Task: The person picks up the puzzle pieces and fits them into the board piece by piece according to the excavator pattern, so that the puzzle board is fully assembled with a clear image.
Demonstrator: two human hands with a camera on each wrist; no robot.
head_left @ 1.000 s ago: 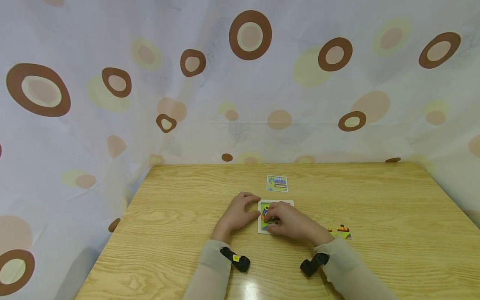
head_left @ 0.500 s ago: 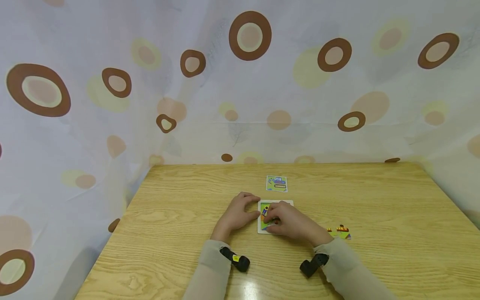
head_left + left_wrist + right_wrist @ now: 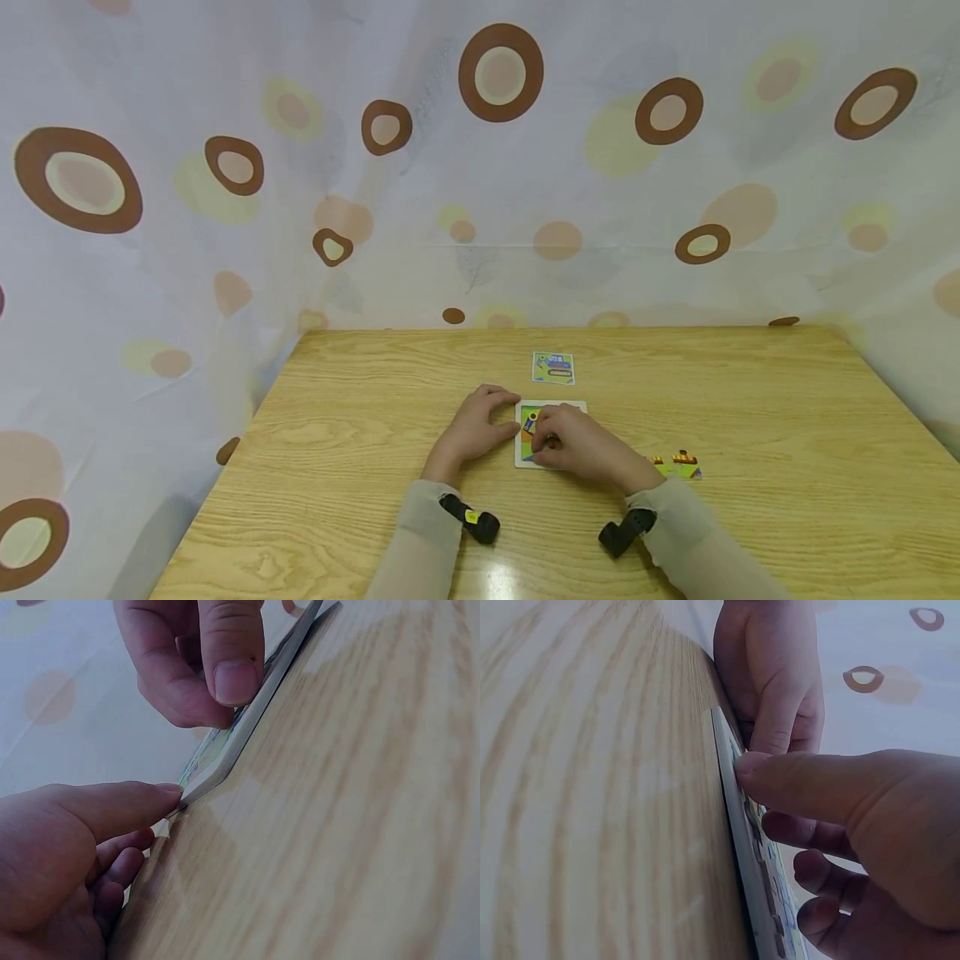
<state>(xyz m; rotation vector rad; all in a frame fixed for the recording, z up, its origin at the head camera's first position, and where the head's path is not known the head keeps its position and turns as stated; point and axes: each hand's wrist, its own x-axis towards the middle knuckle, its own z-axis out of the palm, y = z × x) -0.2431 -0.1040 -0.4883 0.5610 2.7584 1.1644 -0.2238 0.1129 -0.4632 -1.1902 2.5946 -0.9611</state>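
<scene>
A small jigsaw puzzle board (image 3: 527, 464) with a white frame lies flat on the table, partly covered with colourful pieces. My left hand (image 3: 471, 427) rests at its left side, thumb tip touching the frame edge and index finger by the upper left corner. Over the board, my right hand (image 3: 576, 440) has thumb and index finger bent down, pinching a puzzle piece at the board's surface. That piece is mostly hidden by the fingers. In the right wrist view the thumb (image 3: 802, 780) touches the board's face, with the other fingers curled above it.
Behind the board lies a picture card (image 3: 553, 367) showing a blue excavator. Loose puzzle pieces (image 3: 678, 467) in green, red and yellow lie beside my right forearm, which partly covers them. A patterned cloth (image 3: 420, 192) hangs behind the wooden table (image 3: 337, 433).
My right fingertips have shifted very slightly to the right on the board, showing a bit more of the picture at its left. The left hand has stayed put.
</scene>
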